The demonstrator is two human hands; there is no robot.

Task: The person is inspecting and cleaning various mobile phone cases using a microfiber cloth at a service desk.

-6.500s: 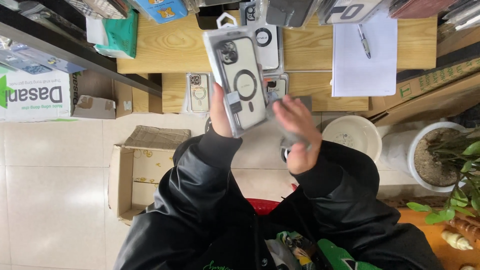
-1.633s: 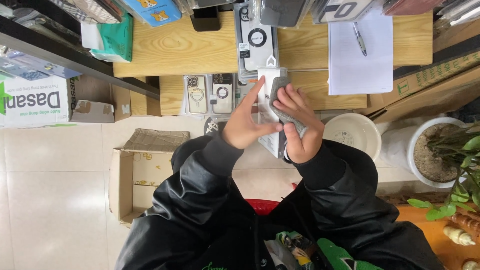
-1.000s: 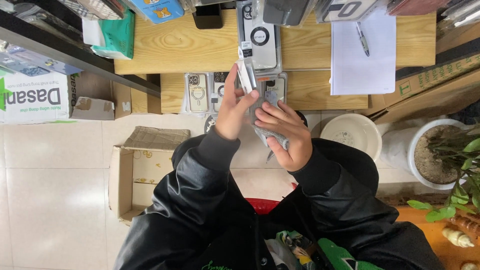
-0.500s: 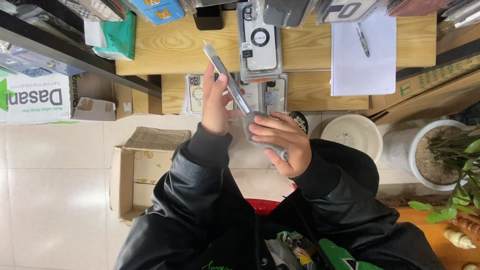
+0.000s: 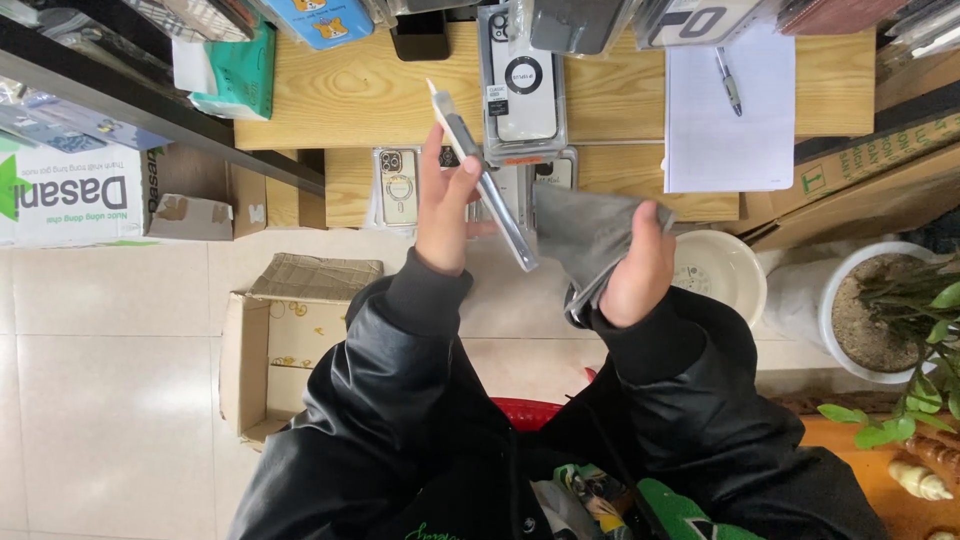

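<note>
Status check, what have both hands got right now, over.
Left hand grips packaged phone case, tilted edge-on. Right hand holds grey cloth, apart from the case. Nothing between them.

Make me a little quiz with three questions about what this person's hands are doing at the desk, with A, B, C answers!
1. Where is the pen?
A. on the white paper
B. in the cardboard box
C. in the plant pot

2. What colour is the cloth?
A. red
B. grey
C. yellow

3. How is the phone case held?
A. lying flat on the desk
B. raised edge-on in the left hand
C. wrapped inside the cloth

Answers:
1 A, the pen lies on the white paper.
2 B, the right hand holds a grey cloth.
3 B, the left hand lifts it above the wooden desk, apart from the cloth.
</note>
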